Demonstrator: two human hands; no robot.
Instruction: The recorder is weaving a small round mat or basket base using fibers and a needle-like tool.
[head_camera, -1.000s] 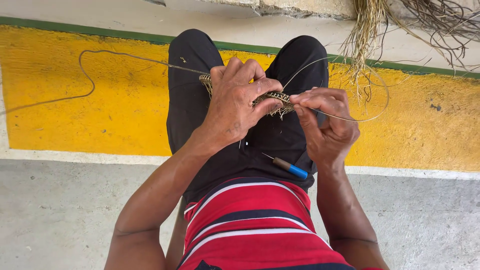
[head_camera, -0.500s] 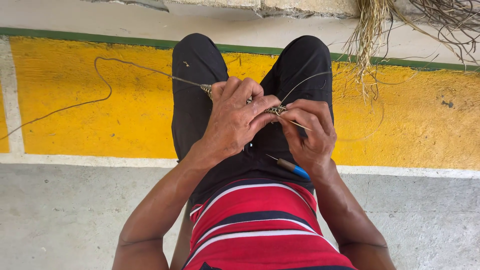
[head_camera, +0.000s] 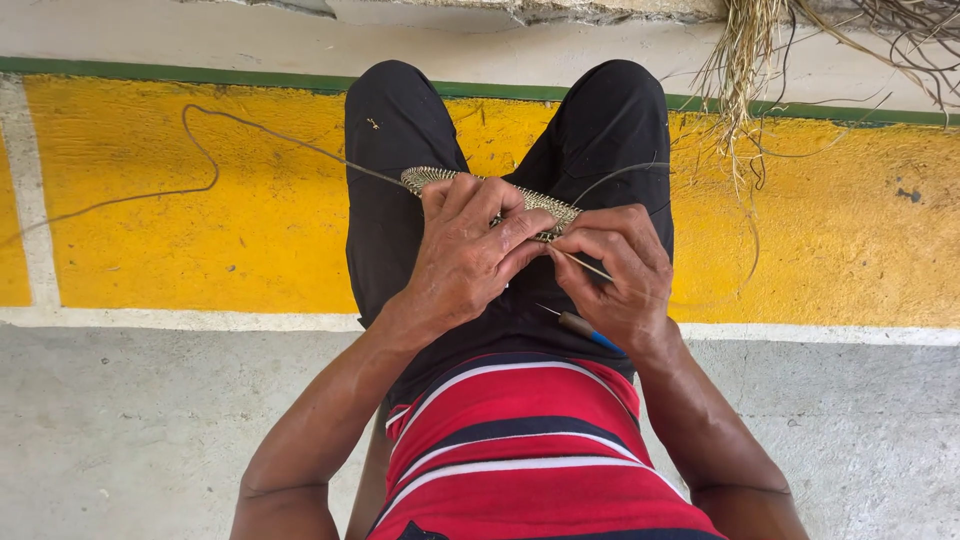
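Fingers of the left hand (head_camera: 462, 262) curled over a flat woven strip of pale and dark fibre (head_camera: 530, 200), gripping it above the lap of black trousers (head_camera: 400, 170), while the right hand (head_camera: 615, 270) pinched a thin pale strand (head_camera: 585, 264) just beside the strip's right end. Near the right wrist, a blue-handled awl (head_camera: 585, 330) lay on the lap, and a long fibre (head_camera: 200, 165) trailed left across the yellow painted floor (head_camera: 130, 200).

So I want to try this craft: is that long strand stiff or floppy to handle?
Probably springy rather than limp: the strand holds open curves across the yellow floor instead of lying flat. It looks thin and light. Near the weave, the right hand pinches it taut, so it likely bends without snapping.
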